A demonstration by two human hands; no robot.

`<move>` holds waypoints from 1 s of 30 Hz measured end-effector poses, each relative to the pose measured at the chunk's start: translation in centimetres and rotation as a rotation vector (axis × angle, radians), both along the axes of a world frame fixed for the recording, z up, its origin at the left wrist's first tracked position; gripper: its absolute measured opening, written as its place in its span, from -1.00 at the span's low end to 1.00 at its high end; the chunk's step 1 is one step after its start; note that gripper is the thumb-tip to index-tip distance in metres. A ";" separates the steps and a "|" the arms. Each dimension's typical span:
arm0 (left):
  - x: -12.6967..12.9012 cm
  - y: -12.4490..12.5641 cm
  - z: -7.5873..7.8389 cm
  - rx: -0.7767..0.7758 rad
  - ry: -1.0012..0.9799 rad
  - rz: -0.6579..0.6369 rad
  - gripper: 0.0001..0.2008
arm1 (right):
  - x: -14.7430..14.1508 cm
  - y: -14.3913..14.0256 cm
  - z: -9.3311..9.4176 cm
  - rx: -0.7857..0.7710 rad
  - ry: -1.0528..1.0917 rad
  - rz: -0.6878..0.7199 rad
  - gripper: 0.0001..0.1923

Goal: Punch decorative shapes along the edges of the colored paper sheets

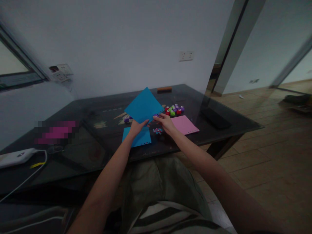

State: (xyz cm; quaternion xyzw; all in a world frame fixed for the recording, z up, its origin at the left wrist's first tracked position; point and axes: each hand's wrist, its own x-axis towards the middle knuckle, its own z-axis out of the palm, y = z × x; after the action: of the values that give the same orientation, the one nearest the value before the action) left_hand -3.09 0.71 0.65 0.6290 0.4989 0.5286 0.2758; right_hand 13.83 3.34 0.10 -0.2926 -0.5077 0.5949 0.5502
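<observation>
Blue sheet (143, 105) | held tilted, corner up | both hands grip lower corner

Left hand (136, 126) pinches blue sheet (143, 105) at lower corner, held above table (97, 149). Right hand (165, 123) at its right edge, seemingly gripping a punch. Second blue sheet (140, 138), pink sheet (184, 124), punches (174, 110) lie nearby.

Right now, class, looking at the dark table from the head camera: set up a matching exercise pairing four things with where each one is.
Things
1. Large blue paper sheet
2. Pink paper sheet with punched edge
3. Cluster of small colourful craft punches
4. White power bank with cable

Places
A. Flat on the table, right of the right hand
B. Far left of the table
C. Held up by the left hand
D. Behind the pink sheet

Pairs: 1-C, 2-A, 3-D, 4-B
</observation>
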 end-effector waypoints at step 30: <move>0.3 -0.5 0.6 -0.028 0.052 0.024 -0.78 | 0.2 -0.4 0.2 0.047 -0.046 -0.082 -0.69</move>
State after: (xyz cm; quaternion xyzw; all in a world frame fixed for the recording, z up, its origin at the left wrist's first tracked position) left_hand -2.83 0.23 1.28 0.6326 0.5207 0.5083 0.2651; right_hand 14.00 2.95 0.35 -0.3138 -0.5218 0.5530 0.5688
